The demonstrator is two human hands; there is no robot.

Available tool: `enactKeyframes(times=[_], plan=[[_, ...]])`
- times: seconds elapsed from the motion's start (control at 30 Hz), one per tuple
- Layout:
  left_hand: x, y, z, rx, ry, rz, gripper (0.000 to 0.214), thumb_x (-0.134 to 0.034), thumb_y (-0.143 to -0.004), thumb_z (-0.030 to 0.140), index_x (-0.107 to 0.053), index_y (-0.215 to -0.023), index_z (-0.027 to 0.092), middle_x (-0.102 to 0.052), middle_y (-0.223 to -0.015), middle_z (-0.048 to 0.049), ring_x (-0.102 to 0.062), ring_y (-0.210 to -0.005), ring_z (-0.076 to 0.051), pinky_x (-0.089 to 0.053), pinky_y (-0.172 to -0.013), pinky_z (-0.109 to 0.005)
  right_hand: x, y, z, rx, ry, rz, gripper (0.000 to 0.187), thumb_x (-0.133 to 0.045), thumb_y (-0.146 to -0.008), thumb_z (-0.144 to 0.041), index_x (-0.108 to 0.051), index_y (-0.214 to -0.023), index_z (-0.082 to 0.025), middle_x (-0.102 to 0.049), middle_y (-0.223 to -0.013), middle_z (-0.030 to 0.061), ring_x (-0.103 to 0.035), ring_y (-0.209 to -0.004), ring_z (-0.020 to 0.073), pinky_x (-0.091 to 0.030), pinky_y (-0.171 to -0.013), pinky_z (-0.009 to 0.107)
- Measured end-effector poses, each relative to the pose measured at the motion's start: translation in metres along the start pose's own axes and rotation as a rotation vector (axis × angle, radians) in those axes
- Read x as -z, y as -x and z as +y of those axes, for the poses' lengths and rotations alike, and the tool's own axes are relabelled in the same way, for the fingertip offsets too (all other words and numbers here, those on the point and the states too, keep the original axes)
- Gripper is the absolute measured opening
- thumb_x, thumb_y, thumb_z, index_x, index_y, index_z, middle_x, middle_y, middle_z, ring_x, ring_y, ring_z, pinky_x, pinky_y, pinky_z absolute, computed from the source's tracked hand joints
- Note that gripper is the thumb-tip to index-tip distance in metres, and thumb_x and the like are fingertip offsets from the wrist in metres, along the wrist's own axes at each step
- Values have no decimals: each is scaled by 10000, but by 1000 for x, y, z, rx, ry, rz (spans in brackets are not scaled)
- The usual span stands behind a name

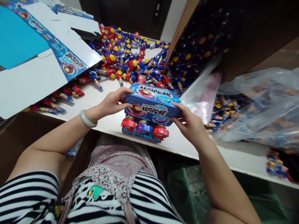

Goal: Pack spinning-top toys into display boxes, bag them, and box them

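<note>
1. Progress, as things lie: one blue printed carton (153, 104) is assembled and held up in both hands, its printed top facing the camera. Whether it holds anything cannot be told. Just below it, a blue tray (142, 135) carries a row of red-and-blue spinning-top toys (144, 127), three of them showing. Far more toys lie loose: a large heap of spinning-top toys (128, 59) covers the tabletop (177, 146) at 12 o'clock from the carton.

2. Left hand (112, 102): its grip is closed on the carton's near left end, with the fingers spread over the top edge. A pale green bangle (88, 119) sits on that wrist.

3. Right hand (189, 124): its grip is closed on the carton's right end, with the fingers curled over the corner. The carton lies between the two hands, clear of the tabletop, with the tray touching or almost touching its underside.

4. Around them: flat die-cut cardboard sheets (46, 53), printed in blue and white, lie at 10 o'clock. A dark box lined with packed toys (198, 46) stands at 1 o'clock. A clear plastic bag of toys (257, 105) lies at 3 o'clock. A striped shirt (144, 199) fills the view at 6 o'clock.
</note>
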State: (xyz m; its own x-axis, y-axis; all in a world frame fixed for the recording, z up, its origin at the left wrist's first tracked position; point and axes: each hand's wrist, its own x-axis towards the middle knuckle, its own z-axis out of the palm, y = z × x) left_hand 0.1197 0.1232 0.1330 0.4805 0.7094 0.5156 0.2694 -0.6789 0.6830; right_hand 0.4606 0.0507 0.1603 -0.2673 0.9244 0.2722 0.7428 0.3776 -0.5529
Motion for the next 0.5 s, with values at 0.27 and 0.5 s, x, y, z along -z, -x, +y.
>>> enactKeyframes(times=[0.27, 0.5], plan=[[-1, 5, -3, -7, -94, -35, 450, -715, -882, 353, -541, -1263, 189, -665, -993, -38, -659, -732, -100, -536, -660, -189, -1, 3, 9, 24, 69, -87, 547, -590, -910, -316, -483, -1446, -293, -724, -1185, 63, -704, -698, 177, -586, -685, 322], [-2, 17, -8, 93, -189, -151, 416, -690, -866, 329, -570, -1240, 192, -685, -834, -14, -628, -624, -117, -472, -590, -203, -16, 13, 19, -29, 62, -166, 574, -598, -887, -254, -504, -1447, -341, -746, -1150, 44, -737, -871, 243, -591, -782, 374]])
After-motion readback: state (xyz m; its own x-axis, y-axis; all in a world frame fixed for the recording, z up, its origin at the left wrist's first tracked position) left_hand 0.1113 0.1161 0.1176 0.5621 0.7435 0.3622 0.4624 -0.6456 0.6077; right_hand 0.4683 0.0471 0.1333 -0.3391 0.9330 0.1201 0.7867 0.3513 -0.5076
